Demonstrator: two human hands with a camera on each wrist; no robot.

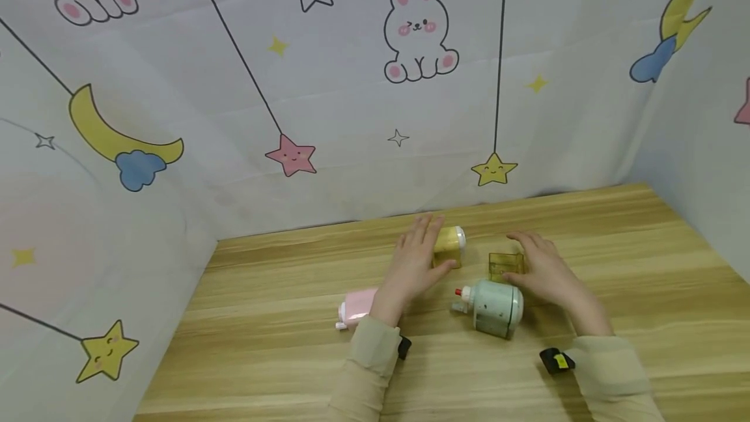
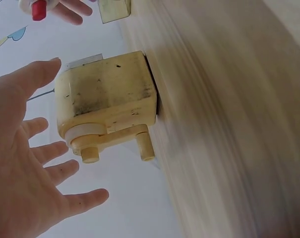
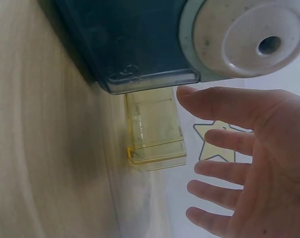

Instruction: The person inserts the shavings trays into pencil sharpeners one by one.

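Observation:
My left hand (image 1: 413, 266) is beside a yellow hand-crank pencil sharpener (image 1: 450, 239), its fingers extended and spread around it. In the left wrist view, dark smudges mark the sharpener's body (image 2: 110, 89), with its crank (image 2: 117, 139) on the side facing the fingers. My right hand (image 1: 547, 272) reaches about a see-through yellow shavings drawer (image 1: 504, 262); thumb and fingers are apart. From the right wrist, this drawer (image 3: 157, 124) lies beyond the thumb. Just in front of it rests a green pencil sharpener (image 1: 495, 308) with a red-tipped crank.
A pink pencil sharpener (image 1: 357, 305) lies on the wooden table (image 1: 263, 357) at the left, partly hidden by my left wrist. Behind the table hangs a white cloth (image 1: 351, 96) printed with bunnies, stars and moons.

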